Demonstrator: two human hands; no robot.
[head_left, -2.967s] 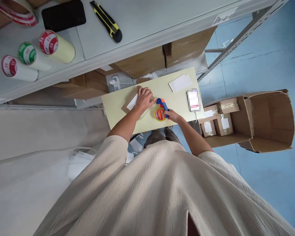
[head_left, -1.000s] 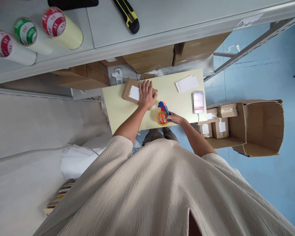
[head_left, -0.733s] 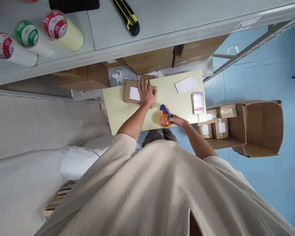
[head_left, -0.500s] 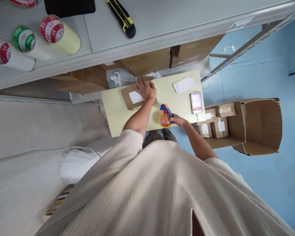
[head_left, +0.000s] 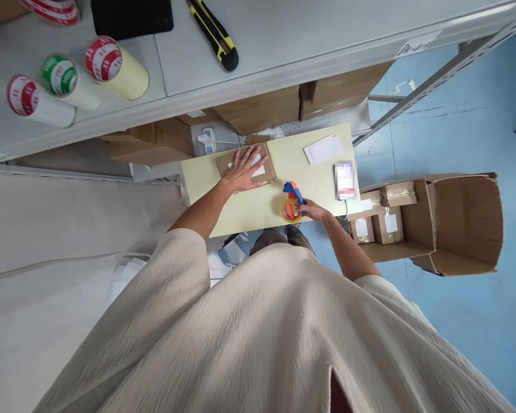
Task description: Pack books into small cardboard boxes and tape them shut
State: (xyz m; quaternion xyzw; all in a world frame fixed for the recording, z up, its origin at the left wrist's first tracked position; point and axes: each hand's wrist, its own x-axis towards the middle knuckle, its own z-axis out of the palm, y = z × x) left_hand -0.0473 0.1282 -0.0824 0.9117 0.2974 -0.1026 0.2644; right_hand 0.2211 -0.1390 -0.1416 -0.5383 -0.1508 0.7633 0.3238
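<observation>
My left hand [head_left: 243, 170] lies with spread fingers on top of a small cardboard box [head_left: 264, 153], partly covering the white label on it. The box rests flat on a pale yellow table [head_left: 215, 206]. In my right hand [head_left: 312, 210] is a blue and orange tape dispenser [head_left: 293, 198] loaded with a roll of tape, held near the table's front edge, to the right of the box. A strip of clear tape seems to show at the box's right end.
White cards [head_left: 324, 150] and a phone [head_left: 344, 179] on a cable lie on the table's right part. A large open carton [head_left: 425, 215] with several small boxes stands on the right. Above is a shelf [head_left: 275, 34] holding tape rolls [head_left: 116, 66] and a utility knife [head_left: 215, 34].
My left hand has slid left from the box's right end onto its label, fingers spread. My right hand still holds the tape dispenser in nearly the same place. The view has shifted slightly.
</observation>
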